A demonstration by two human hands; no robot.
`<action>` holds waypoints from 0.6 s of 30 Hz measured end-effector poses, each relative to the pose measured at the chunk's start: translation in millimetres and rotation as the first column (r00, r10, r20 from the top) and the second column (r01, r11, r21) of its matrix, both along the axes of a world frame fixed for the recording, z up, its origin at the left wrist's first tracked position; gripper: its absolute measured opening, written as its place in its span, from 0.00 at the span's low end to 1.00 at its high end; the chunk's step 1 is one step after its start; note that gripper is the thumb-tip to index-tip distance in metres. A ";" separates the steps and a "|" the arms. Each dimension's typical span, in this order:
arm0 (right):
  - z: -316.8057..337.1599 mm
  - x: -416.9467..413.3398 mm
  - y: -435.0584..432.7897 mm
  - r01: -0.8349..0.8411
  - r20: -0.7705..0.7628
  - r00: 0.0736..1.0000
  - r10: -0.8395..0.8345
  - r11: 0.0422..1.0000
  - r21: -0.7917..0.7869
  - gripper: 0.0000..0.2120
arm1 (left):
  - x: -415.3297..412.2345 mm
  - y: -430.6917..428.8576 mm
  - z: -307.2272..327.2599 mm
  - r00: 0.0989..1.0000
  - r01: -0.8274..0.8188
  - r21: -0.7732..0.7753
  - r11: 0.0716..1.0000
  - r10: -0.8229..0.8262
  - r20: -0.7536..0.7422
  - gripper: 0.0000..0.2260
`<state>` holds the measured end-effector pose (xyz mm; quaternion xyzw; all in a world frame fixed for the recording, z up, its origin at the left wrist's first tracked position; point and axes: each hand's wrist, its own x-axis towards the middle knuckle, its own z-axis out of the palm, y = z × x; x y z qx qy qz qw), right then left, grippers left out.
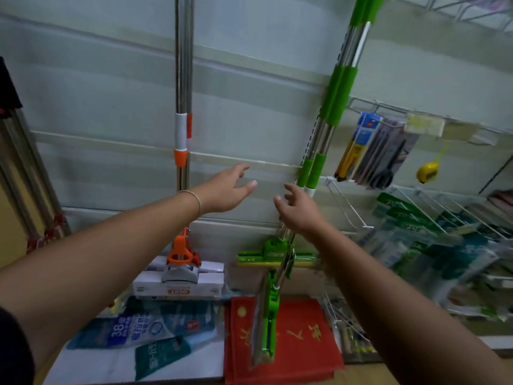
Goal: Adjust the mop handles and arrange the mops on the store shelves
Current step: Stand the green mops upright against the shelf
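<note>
Two green-handled mops (337, 95) lean against the slat wall, their green squeeze heads (274, 255) resting low on the shelf. Left of them stand two steel-handled mops with orange and white collars (181, 134), with an orange and white head (180, 269) at the bottom. My right hand (301, 209) reaches out open, fingers spread, just left of the green handles and not touching them. My left hand (226, 190) is also open, stretched forward between the two mop groups, holding nothing.
Wire racks (416, 207) on the right carry packaged goods, hanging scissors (385, 162) and a yellow tape measure (427, 172). Red packets (305, 340) and blue bags (133, 332) lie on the bottom shelf. More metal poles (25, 173) stand at the far left.
</note>
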<state>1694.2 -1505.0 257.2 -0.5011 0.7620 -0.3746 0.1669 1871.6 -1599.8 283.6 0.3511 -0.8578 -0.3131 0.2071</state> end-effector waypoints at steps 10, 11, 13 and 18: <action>-22.5 -130.1 -6.3 0.054 0.009 0.998 -0.055 0.998 0.027 0.24 | -128.2 -0.6 -22.8 0.995 -0.040 -0.003 0.999 0.040 0.097 0.31; -27.8 -141.9 -7.9 0.062 -0.005 0.998 -0.062 0.997 0.046 0.23 | -139.2 -1.7 -29.6 0.993 -0.047 0.017 0.999 0.044 0.112 0.32; -40.9 -161.1 -10.6 0.044 -0.021 0.999 -0.042 0.993 0.107 0.23 | -157.7 -2.6 -45.5 0.987 -0.067 0.054 0.996 0.058 0.148 0.33; -86.8 -191.6 -21.7 -0.019 0.045 0.999 0.010 0.975 0.222 0.23 | -183.7 -6.7 -85.7 0.971 -0.126 0.125 0.984 0.096 0.220 0.35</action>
